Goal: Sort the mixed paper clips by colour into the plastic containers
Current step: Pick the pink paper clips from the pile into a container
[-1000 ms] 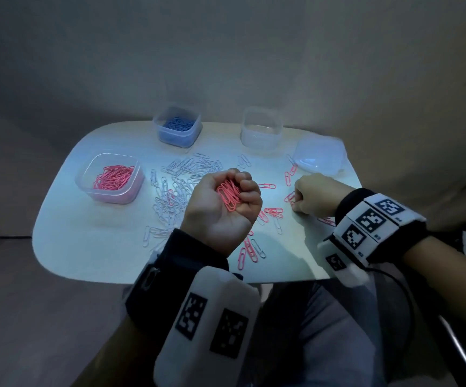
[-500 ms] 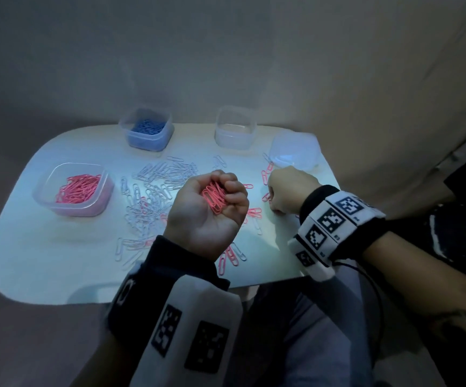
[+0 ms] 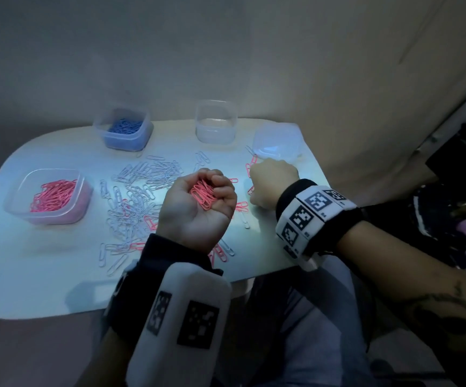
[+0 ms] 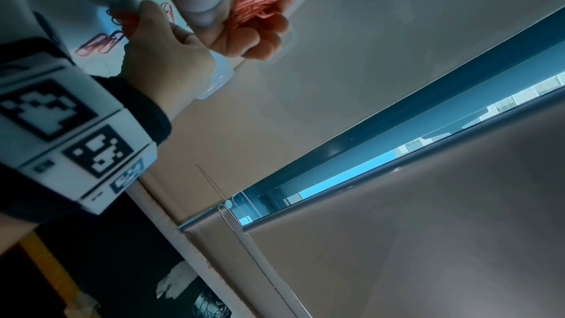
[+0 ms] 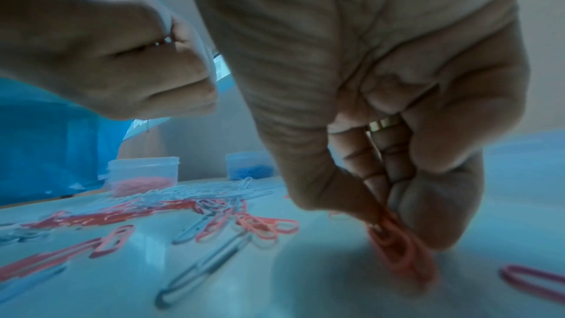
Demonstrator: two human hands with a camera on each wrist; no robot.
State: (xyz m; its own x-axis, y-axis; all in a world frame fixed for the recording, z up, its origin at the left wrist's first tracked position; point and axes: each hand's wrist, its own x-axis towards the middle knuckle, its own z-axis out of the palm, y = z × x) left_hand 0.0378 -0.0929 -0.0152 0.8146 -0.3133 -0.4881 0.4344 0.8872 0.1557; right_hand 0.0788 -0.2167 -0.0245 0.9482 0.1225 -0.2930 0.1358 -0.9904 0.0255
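My left hand [image 3: 206, 191] is held palm up over the middle of the table, its fingers curled round a bunch of pink clips [image 3: 202, 192]; the same pink clips [image 4: 257, 1] show in the left wrist view. To its right, my right hand [image 3: 268, 185] is knuckles up on the table, and its fingertips pinch a few pink clips [image 5: 397, 250] against the surface. A pink-clip container [image 3: 58, 216] stands at the left, a blue-clip container [image 3: 125, 142] at the back, and an empty clear container [image 3: 215, 129] beside that one.
A heap of white clips [image 3: 142, 185] mixed with some pink ones lies left of my left hand. Loose pink clips [image 3: 241, 206] lie between my hands. A clear lid [image 3: 278, 142] rests just beyond my right hand. The table's near edge [image 3: 170, 300] is close to my lap.
The head view has swung right, so the table sits further left in the picture. My left hand keeps its bunch, and my right hand stays near the lid gathering pink clips.
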